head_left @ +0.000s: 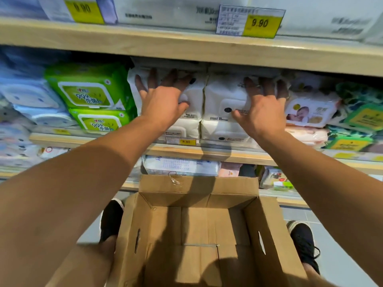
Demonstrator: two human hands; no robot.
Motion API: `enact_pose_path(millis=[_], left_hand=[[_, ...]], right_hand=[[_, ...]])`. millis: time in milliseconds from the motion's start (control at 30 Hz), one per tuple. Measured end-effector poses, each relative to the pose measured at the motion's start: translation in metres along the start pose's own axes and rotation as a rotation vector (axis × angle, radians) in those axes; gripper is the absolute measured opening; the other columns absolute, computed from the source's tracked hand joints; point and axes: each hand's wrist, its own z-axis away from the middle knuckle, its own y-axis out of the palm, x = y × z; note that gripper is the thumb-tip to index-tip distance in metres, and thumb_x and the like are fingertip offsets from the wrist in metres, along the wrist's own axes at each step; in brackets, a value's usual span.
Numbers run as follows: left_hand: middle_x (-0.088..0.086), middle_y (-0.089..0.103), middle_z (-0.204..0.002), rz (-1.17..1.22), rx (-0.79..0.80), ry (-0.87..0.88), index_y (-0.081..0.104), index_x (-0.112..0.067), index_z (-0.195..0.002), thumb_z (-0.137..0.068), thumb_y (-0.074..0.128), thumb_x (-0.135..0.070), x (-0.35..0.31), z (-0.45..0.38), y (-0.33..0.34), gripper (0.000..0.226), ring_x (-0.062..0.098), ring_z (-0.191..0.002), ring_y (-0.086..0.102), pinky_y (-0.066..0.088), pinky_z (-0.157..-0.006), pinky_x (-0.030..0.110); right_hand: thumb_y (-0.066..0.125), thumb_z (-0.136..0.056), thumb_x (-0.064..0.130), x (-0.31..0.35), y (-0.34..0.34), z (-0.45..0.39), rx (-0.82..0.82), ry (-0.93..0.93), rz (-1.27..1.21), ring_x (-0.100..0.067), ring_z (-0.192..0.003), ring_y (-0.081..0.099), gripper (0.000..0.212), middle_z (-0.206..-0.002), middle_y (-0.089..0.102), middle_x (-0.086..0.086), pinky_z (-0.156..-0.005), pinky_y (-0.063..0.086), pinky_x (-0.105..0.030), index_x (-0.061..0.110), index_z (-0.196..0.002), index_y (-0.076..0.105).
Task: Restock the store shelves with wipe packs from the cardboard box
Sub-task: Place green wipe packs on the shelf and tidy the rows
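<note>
Pressing on two white soft-plastic wipe packs, the person is working at the middle wooden shelf (207,154) in the head view. The left hand (163,102) is lying with spread fingers on the left white pack (192,94), and the right hand (263,112) is lying the same way on the right white pack (226,94); neither is pinching anything. Both packs are sitting on top of other white packs, between the green wipe packs (89,94) and a pack with a baby picture (310,110). The brown cardboard box (199,230) below is showing only its bare bottom. These packs are probably soft, a little heavy from wet content, and slippery in film; I would be holding them by the two short ends, not by the lid flap.
</note>
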Motion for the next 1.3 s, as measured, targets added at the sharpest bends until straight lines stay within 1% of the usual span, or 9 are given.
enact_pose_path(millis=[67, 133, 200, 267, 333, 433, 600, 1000, 1300], left_hand=[[0.002, 0.048, -0.143, -0.009, -0.03, 0.057, 0.035, -0.051, -0.138, -0.085, 0.053, -0.051, 0.002, -0.005, 0.006, 0.056, 0.042, -0.141, 0.016, -0.005, -0.11, 0.066], [0.0, 0.043, -0.146, 0.001, -0.049, 0.077, 0.028, -0.054, -0.14, -0.085, 0.054, -0.052, 0.004, -0.005, 0.01, 0.061, 0.041, -0.143, 0.012, -0.005, -0.11, 0.066], [0.002, 0.042, -0.147, 0.007, -0.031, 0.078, 0.028, -0.052, -0.14, -0.084, 0.053, -0.052, 0.005, -0.004, 0.01, 0.062, 0.042, -0.142, 0.014, -0.004, -0.11, 0.067], [0.0, 0.034, -0.152, -0.009, -0.005, 0.079, 0.026, -0.05, -0.142, -0.084, 0.051, -0.054, 0.006, -0.002, 0.006, 0.064, 0.041, -0.143, 0.011, -0.004, -0.109, 0.067], [0.007, 0.039, -0.148, -0.011, -0.001, 0.081, 0.032, -0.04, -0.143, -0.084, 0.051, -0.052, 0.001, 0.006, -0.001, 0.063, 0.04, -0.14, 0.019, 0.0, -0.111, 0.065], [0.015, 0.045, -0.135, 0.017, -0.078, 0.168, 0.04, -0.023, -0.14, -0.086, 0.054, -0.046, -0.019, 0.034, -0.007, 0.06, 0.038, -0.126, 0.036, 0.016, -0.111, 0.057], [0.007, 0.026, -0.156, 0.15, -0.059, 0.305, 0.028, -0.026, -0.148, -0.089, 0.055, -0.044, -0.075, 0.075, -0.009, 0.067, 0.029, -0.141, 0.023, 0.015, -0.115, 0.046], [-0.001, 0.029, -0.154, 0.25, 0.033, 0.468, 0.029, -0.027, -0.148, -0.091, 0.051, -0.044, -0.202, 0.136, -0.013, 0.064, 0.024, -0.139, 0.025, 0.019, -0.115, 0.04], [0.001, 0.036, -0.151, 0.259, 0.156, 0.576, 0.033, -0.025, -0.146, -0.089, 0.054, -0.044, -0.251, 0.165, 0.055, 0.064, 0.024, -0.136, 0.033, 0.028, -0.113, 0.042]], right_hand=[[0.052, -0.086, 0.064, 0.0, -0.002, -0.001, -0.006, -0.018, -0.014, -0.041, -0.108, 0.054, 0.066, -0.107, 0.064, -0.02, -0.093, 0.039, -0.045, 0.034, -0.141, 0.034], [0.052, -0.087, 0.061, 0.001, -0.004, 0.002, -0.003, -0.024, -0.029, -0.044, -0.12, 0.049, 0.073, -0.126, 0.057, -0.022, -0.101, 0.037, -0.047, 0.04, -0.148, 0.02], [0.054, -0.087, 0.059, 0.002, -0.009, 0.005, 0.031, -0.016, -0.056, -0.046, -0.126, 0.042, 0.076, -0.137, 0.049, -0.021, -0.102, 0.037, -0.048, 0.041, -0.15, 0.017], [0.056, -0.086, 0.058, 0.002, -0.018, 0.008, 0.095, 0.001, -0.047, -0.047, -0.131, 0.035, 0.073, -0.142, 0.044, -0.018, -0.104, 0.035, -0.051, 0.036, -0.148, 0.025], [0.057, -0.085, 0.058, -0.002, -0.029, 0.017, 0.101, -0.01, 0.028, -0.042, -0.129, 0.036, 0.065, -0.135, 0.049, -0.015, -0.107, 0.027, -0.053, 0.025, -0.139, 0.041], [0.062, -0.082, 0.05, -0.016, -0.033, 0.042, -0.017, -0.134, 0.052, -0.038, -0.129, 0.033, 0.071, -0.138, 0.043, -0.011, -0.111, 0.021, -0.052, 0.022, -0.142, 0.036], [0.067, -0.079, 0.043, -0.053, -0.041, 0.086, -0.012, -0.216, -0.02, -0.033, -0.14, 0.023, 0.082, -0.151, 0.032, -0.007, -0.116, 0.019, -0.046, 0.02, -0.147, 0.028], [0.061, -0.085, 0.048, -0.178, -0.067, 0.17, 0.091, -0.079, 0.02, -0.03, -0.141, 0.023, 0.084, -0.151, 0.033, -0.006, -0.117, 0.021, -0.042, 0.017, -0.151, 0.02], [0.065, -0.084, 0.043, -0.257, -0.029, 0.212, 0.222, 0.034, -0.003, -0.027, -0.135, 0.032, 0.078, -0.143, 0.042, -0.005, -0.114, 0.027, -0.038, 0.018, -0.147, 0.027]])
